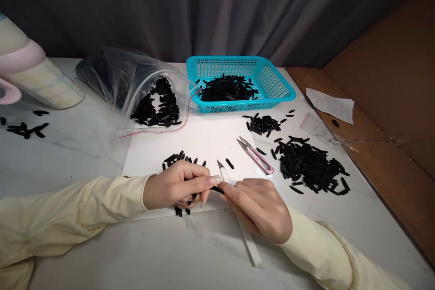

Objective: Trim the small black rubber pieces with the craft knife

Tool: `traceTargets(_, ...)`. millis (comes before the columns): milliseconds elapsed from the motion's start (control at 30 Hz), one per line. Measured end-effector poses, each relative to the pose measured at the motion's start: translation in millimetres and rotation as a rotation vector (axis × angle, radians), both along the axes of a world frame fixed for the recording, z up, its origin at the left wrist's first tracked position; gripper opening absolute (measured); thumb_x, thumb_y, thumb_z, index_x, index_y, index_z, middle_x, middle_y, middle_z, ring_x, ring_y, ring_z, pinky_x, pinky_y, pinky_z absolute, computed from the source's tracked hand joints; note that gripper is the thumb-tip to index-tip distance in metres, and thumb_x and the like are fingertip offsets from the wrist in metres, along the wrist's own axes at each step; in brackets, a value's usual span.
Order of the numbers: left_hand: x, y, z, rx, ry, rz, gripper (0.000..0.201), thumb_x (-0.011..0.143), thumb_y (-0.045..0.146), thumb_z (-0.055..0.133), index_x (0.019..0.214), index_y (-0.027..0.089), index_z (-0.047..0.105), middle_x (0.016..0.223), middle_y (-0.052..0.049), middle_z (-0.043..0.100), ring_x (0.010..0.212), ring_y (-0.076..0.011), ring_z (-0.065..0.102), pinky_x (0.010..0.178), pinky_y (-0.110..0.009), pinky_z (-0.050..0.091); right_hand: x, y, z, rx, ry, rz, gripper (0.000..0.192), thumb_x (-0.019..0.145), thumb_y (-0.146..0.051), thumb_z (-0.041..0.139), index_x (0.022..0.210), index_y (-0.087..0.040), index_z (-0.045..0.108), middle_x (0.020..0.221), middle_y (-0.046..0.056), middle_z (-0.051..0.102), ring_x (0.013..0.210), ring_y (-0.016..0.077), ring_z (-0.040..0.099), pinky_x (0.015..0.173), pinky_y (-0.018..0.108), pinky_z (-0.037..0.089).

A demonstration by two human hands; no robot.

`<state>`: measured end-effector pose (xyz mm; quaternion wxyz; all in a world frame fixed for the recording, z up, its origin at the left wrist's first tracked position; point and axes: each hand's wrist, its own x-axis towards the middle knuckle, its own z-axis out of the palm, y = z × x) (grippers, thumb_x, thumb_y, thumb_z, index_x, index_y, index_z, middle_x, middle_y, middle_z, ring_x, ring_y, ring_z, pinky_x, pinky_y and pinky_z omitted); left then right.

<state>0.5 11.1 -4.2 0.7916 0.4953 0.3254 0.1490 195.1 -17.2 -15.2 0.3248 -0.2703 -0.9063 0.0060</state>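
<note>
My left hand [180, 186] is closed, thumb and fingers pinching one end of a small black strip [217, 189]. More black strips show under and between its fingers. My right hand [260, 208] is closed round a slim craft knife [250, 244] with a pale handle, its blade pointing up and away past the fingers. The fingertips of this hand touch the other end of the pinched strip. Behind my left hand, several similar strips [176, 157] lie on a white sheet of paper [210, 138]. Pink thread snips [256, 156] rest near the sheet's right edge.
A blue plastic basket [241, 106] holds black strips at the back. Left of it lies an open clear bag [125, 86] of strips, with a red string [180, 128]. A large strip pile [309, 165] is at right. A pastel tumbler [57, 84] stands at left.
</note>
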Motion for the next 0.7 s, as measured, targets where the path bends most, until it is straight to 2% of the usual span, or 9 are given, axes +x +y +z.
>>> traceTargets(133, -0.1, -2.0, 2.8, 0.027, 0.046, 0.02, 0.039, 0.081, 0.045, 0.052, 0.058, 0.014, 0.049, 0.043, 0.007, 0.035, 0.035, -0.0029, 0.025, 0.035, -0.019, 0.019, -0.1, -1.0, 1.8, 0.032, 0.003, -0.001, 0.013, 0.09, -0.006, 0.042, 0.093, -0.007, 0.055, 0.045, -0.005, 0.045, 0.039, 0.0093, 0.037, 0.038, 0.026, 0.025)
traceTargets(367, -0.6, -3.7, 3.2, 0.073, 0.056, -0.008, 0.039, 0.081, 0.047, 0.051, 0.06, 0.014, 0.051, 0.044, 0.006, 0.035, 0.038, -0.0045, 0.03, 0.037, -0.019, 0.022, -0.8, -2.9, 3.9, 0.053, -0.008, 0.006, 0.013, 0.089, -0.006, 0.043, 0.095, -0.009, 0.054, 0.047, -0.004, 0.047, 0.04, 0.0092, 0.039, 0.037, 0.025, 0.027)
traceTargets(500, 0.1, -5.3, 6.2, 0.093, 0.085, 0.032, 0.037, 0.08, 0.045, 0.053, 0.061, 0.013, 0.053, 0.045, 0.006, 0.038, 0.039, -0.0043, 0.031, 0.037, -0.019, 0.023, -1.1, -3.2, 3.0, 0.038, 0.002, 0.017, 0.014, 0.089, -0.006, 0.042, 0.095, -0.008, 0.054, 0.047, -0.004, 0.046, 0.04, 0.01, 0.039, 0.037, 0.026, 0.026)
traceTargets(633, 0.1, -6.4, 8.2, 0.139, 0.099, 0.055, 0.032, 0.081, 0.038, 0.053, 0.063, 0.012, 0.056, 0.049, 0.005, 0.042, 0.04, -0.004, 0.034, 0.038, -0.019, 0.024, -1.3, -2.6, 2.0, -0.027, 0.024, 0.029, 0.014, 0.09, -0.007, 0.04, 0.094, -0.01, 0.054, 0.047, -0.004, 0.046, 0.04, 0.0106, 0.038, 0.038, 0.026, 0.026)
traceTargets(700, -0.3, -6.3, 7.3, 0.176, 0.095, 0.056, 0.031, 0.082, 0.036, 0.052, 0.061, 0.012, 0.055, 0.049, 0.005, 0.043, 0.04, -0.004, 0.035, 0.038, -0.019, 0.025, -0.7, -2.9, 2.8, -0.136, 0.058, 0.061, 0.014, 0.09, -0.009, 0.04, 0.094, -0.011, 0.054, 0.049, -0.003, 0.048, 0.041, 0.0109, 0.039, 0.04, 0.026, 0.027)
